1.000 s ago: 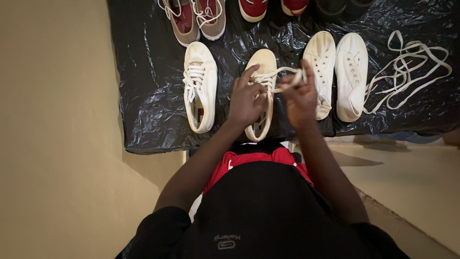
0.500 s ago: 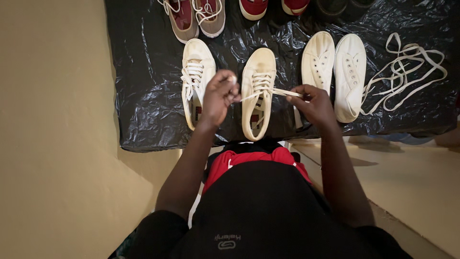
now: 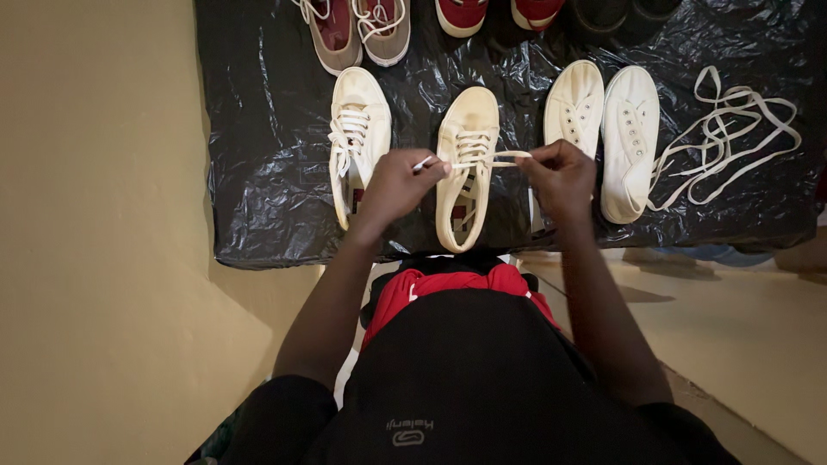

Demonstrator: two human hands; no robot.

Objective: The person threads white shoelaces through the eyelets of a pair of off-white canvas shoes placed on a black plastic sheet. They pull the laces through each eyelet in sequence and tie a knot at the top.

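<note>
Lacing the cream shoe in the middle of the black plastic sheet — left hand pinching one lace end, right hand pinching the other. Probably next: crossing and tightening evenly. Just right of the right hand, two unlaced white shoes; beyond, loose laces. A red-and-white label inside the shoe, under the grip.

Loose white laces lie beside two unlaced white shoes on black plastic sheeting.
</note>
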